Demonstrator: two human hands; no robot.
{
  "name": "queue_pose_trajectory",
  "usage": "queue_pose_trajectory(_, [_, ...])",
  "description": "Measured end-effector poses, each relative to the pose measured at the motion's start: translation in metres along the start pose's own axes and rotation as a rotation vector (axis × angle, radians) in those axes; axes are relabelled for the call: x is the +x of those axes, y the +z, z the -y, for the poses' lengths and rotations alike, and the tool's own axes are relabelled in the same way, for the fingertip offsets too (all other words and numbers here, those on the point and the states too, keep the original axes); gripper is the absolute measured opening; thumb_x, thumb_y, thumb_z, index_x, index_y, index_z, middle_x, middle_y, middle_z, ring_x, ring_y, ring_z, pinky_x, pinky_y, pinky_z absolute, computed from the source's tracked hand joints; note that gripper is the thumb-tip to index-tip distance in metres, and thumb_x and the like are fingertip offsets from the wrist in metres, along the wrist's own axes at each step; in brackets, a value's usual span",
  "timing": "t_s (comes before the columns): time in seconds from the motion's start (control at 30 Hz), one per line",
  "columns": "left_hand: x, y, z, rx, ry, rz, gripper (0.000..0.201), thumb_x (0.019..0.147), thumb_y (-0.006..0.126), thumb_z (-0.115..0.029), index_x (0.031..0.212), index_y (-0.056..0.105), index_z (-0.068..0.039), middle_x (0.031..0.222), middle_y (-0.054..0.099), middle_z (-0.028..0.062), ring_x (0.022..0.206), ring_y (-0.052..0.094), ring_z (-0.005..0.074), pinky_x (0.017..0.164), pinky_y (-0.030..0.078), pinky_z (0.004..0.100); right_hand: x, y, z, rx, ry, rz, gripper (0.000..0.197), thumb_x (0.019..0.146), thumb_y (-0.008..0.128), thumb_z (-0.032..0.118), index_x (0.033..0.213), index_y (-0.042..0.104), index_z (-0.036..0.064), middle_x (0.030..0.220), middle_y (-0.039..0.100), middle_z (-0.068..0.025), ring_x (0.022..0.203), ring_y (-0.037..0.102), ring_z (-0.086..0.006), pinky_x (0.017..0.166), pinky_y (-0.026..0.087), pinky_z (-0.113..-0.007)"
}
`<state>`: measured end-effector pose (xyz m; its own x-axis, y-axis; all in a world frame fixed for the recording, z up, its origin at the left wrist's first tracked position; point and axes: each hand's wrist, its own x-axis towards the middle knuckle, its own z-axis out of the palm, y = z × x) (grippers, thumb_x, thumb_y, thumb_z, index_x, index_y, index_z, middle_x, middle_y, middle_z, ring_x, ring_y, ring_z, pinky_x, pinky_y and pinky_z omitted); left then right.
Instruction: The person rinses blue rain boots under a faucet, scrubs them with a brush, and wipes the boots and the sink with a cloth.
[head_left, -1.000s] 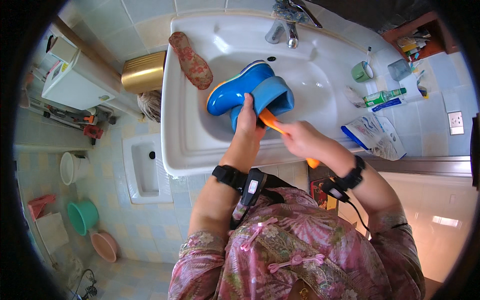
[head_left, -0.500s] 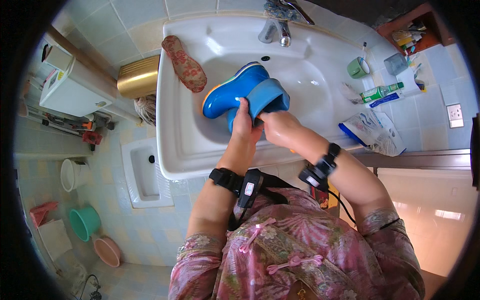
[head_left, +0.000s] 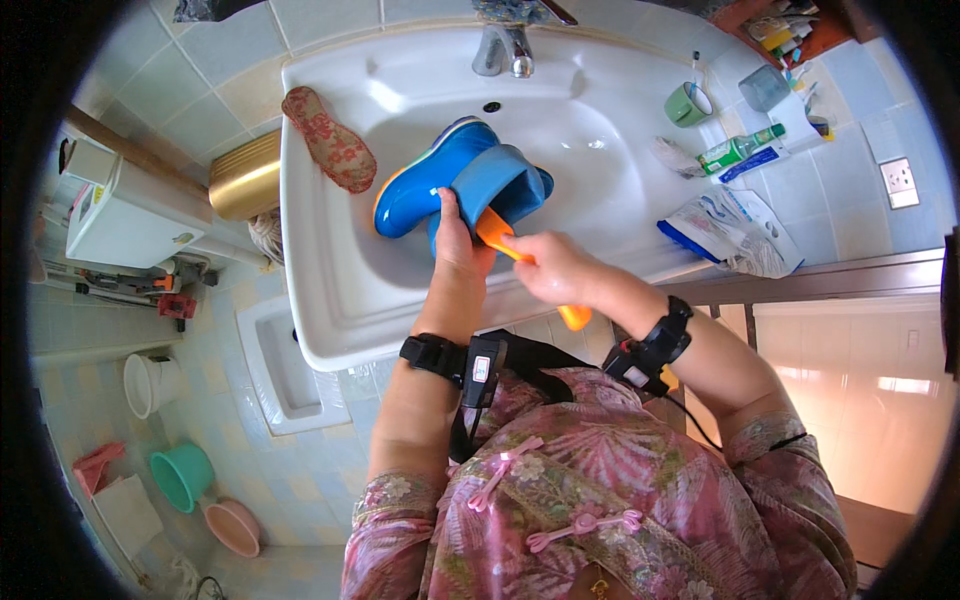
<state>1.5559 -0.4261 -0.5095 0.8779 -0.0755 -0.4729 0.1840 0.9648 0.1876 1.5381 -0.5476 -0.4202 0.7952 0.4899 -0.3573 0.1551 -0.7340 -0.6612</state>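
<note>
A white ceramic sink (head_left: 330,330) with rounded corners is seen from above, set against a wall of pale tiles. A chrome tap (head_left: 503,48) is mounted at its far rim. The floor at the left is covered with small light tiles, and a green basin (head_left: 182,474) and a pink basin (head_left: 234,526) are placed there, both seemingly without contents. A white squat pan (head_left: 285,370) is set into the floor beside the sink.

Inside the sink bowl a blue boot (head_left: 450,185) of glossy rubber is lying on its side, with its opening turned toward the person. The shaft of the boot is gripped by the left hand (head_left: 455,240), the fingers being closed around its edge. An orange brush (head_left: 520,262) with a plastic handle is clasped in the right hand (head_left: 555,270), and its front end is pushed against the opening of the boot.

On the left rim a patterned insole (head_left: 330,140) is laid flat. On the right rim a green cup (head_left: 690,103), a green bottle (head_left: 738,150) and a crumpled plastic bag (head_left: 725,228) are kept. A golden round bin (head_left: 245,178) is standing beside the sink.
</note>
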Motion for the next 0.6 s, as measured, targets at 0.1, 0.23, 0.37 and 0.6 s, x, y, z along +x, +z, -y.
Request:
queue_pose_trajectory(0.1, [-0.001,0.004,0.000,0.051,0.004,-0.054,0.050,0.086,0.033,-0.043,0.118,0.035,-0.005,0.114,0.044,0.0108,0.105,0.043,0.0263,0.089,0.034,0.0426,-0.003,-0.030,-0.013,-0.410,-0.009,0.042,0.042,0.071,0.044,0.007,0.112,0.047,0.0042,0.067,0.056,-0.0194,0.062,0.056,-0.0337,0.058,0.045,-0.040])
queue_pose_trajectory(0.23, [0.005,0.015,-0.002,0.041,0.033,-0.121,0.049,0.087,0.029,-0.044,0.117,0.036,-0.006,0.114,0.045,0.0118,0.107,0.042,0.0284,0.092,0.032,0.0434,0.009,-0.028,-0.012,-0.621,0.101,0.091,0.045,0.071,0.043,0.008,0.116,0.044,0.0064,0.074,0.058,-0.0190,0.068,0.056,-0.0336,0.064,0.045,-0.041])
queue_pose_trajectory(0.37, [0.009,0.004,0.003,0.057,0.019,-0.062,0.054,0.085,0.034,-0.045,0.121,0.032,-0.005,0.116,0.043,0.0104,0.104,0.043,0.0275,0.090,0.033,0.0423,0.004,-0.005,-0.008,0.022,-0.021,0.062,0.039,0.075,0.046,0.011,0.114,0.046,0.0050,0.067,0.055,-0.0109,0.057,0.054,-0.0230,0.052,0.043,-0.032])
queue_pose_trajectory(0.6, [0.003,0.007,0.001,0.086,0.073,-0.066,0.053,0.085,0.027,-0.048,0.117,0.038,-0.007,0.115,0.045,0.0101,0.105,0.042,0.0290,0.088,0.033,0.0457,0.002,-0.012,-0.020,1.612,0.404,0.414,0.027,0.084,0.041,0.016,0.111,0.043,0.0140,0.061,0.034,0.0062,0.041,0.030,0.0006,0.034,0.026,-0.013])
